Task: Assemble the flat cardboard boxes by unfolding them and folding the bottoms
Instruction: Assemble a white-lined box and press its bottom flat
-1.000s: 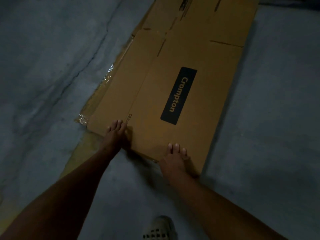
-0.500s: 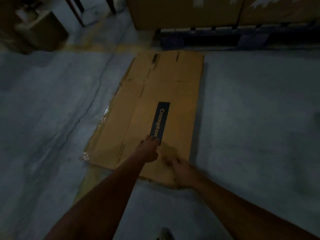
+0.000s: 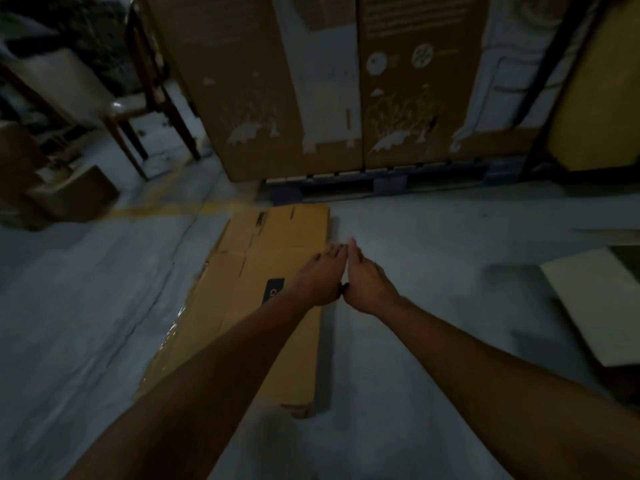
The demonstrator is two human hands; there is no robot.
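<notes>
A flat brown cardboard box [image 3: 249, 306] with a dark label lies on the grey floor, long side running away from me. My left hand [image 3: 320, 277] is over its right edge, fingers stretched forward and together, covering part of the label. My right hand [image 3: 367, 280] is right beside it, just off the box's right edge, fingers extended and pointing forward. The two hands touch side by side. Whether either hand presses on or grips the cardboard is unclear.
Tall printed cartons [image 3: 311, 81] stand on a pallet [image 3: 381, 183] straight ahead. A chair [image 3: 114, 105] and small boxes [image 3: 69, 195] are at the far left. A pale flat sheet [image 3: 595, 299] lies on the floor at right. A yellow floor line [image 3: 166, 209] runs ahead.
Both hands left the box's near end and moved forward and right to its right edge, now side by side. The view has risen and pulled back, showing cartons ahead.
</notes>
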